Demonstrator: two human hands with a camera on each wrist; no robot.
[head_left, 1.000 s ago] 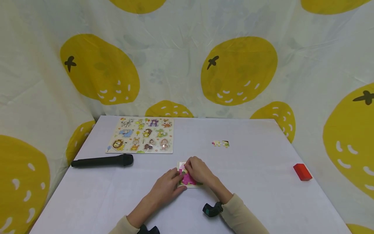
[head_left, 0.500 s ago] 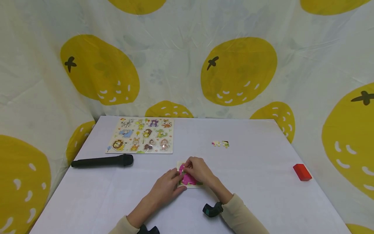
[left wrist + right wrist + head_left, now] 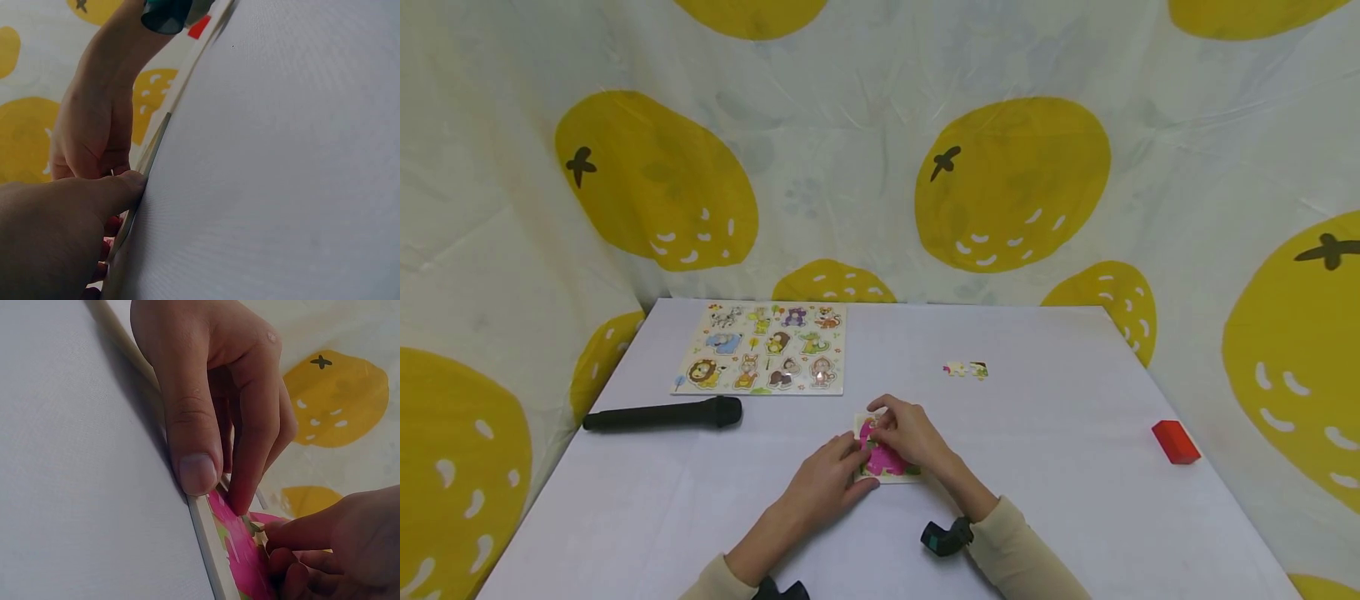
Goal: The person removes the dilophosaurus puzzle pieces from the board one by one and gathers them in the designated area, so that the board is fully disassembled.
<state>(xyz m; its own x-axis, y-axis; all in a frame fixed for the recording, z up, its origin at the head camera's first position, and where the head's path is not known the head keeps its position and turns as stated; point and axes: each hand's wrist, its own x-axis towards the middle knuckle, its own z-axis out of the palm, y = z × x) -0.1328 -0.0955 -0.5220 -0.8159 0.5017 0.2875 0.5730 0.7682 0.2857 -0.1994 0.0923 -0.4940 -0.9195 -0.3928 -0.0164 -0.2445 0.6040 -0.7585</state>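
Black microphone [image 3: 662,413], animal puzzle board [image 3: 762,352] left; two loose jigsaw pieces [image 3: 978,367] beyond; red block [image 3: 1177,442] right. Left hand [image 3: 827,479] and right hand [image 3: 913,435] partly hide pink jigsaw [image 3: 887,464], front centre, figure's narrow end pointing away, long axis unclear. Left wrist: left hand grips near edge. Right wrist: right hand touches picture; cannot tell if pinching.

Plain beige long sleeves, left sleeve [image 3: 724,578] and right sleeve [image 3: 1024,552], end well behind the bare left fingers [image 3: 258,425] and right fingers [image 3: 306,531]. Beside each cuff, back from the fingers, sits a black, rounded wrist-worn housing; the right housing [image 3: 946,538] bears a teal patch, while the left housing [image 3: 781,591] is partly cut off.
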